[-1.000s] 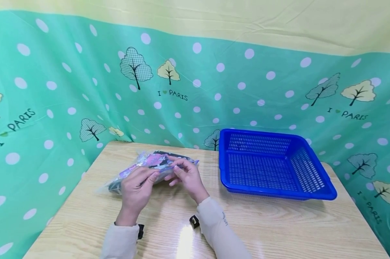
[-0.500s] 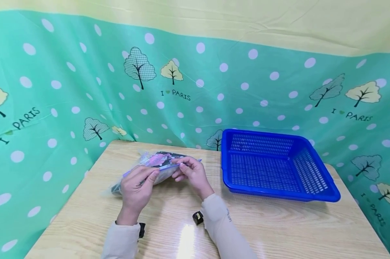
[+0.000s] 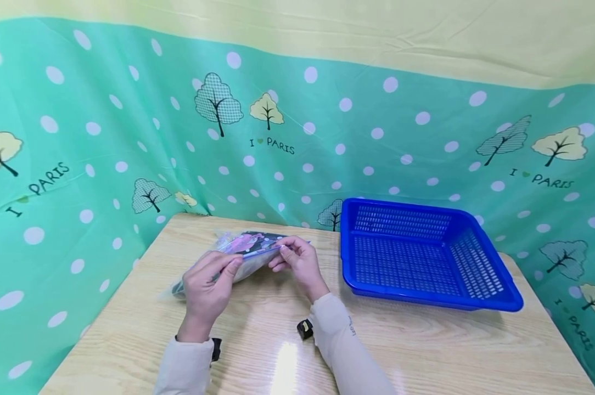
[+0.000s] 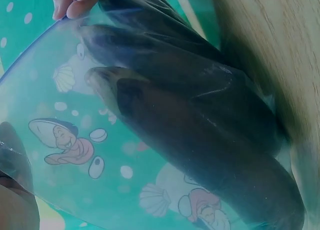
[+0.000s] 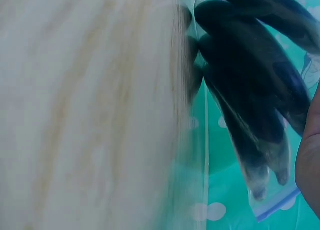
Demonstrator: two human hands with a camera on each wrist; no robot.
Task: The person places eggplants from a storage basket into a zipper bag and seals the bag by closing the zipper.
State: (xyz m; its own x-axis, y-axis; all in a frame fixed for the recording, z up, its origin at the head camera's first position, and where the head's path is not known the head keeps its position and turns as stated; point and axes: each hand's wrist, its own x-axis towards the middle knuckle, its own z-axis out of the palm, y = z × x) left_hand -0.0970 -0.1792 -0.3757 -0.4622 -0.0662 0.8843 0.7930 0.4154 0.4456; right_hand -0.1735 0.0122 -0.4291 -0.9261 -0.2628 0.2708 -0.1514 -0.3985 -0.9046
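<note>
A clear zip bag (image 3: 250, 269) with cartoon and shell prints rests on the table, its blue zip strip (image 3: 262, 252) raised toward me. Inside lie several long, dark vegetables that look like eggplants (image 4: 190, 130), also visible through the plastic in the right wrist view (image 5: 245, 85). My left hand (image 3: 207, 288) pinches the strip near its middle, thumb and curled fingers together. Farther right along the same strip, my right hand (image 3: 299, 267) pinches it between thumb and forefinger near the bag's corner. The left part of the strip is hidden behind my left hand.
A blue plastic basket (image 3: 401, 263) with slotted sides stands to the right on the wooden table (image 3: 258, 351). Behind the table hangs a green dotted cloth (image 3: 297, 137) printed with trees. Black straps (image 3: 305, 329) sit at my wrists.
My right hand has slid rightward along the zip strip toward the corner, and the strip now looks straighter. My left hand keeps its pinch. The head view has shifted slightly.
</note>
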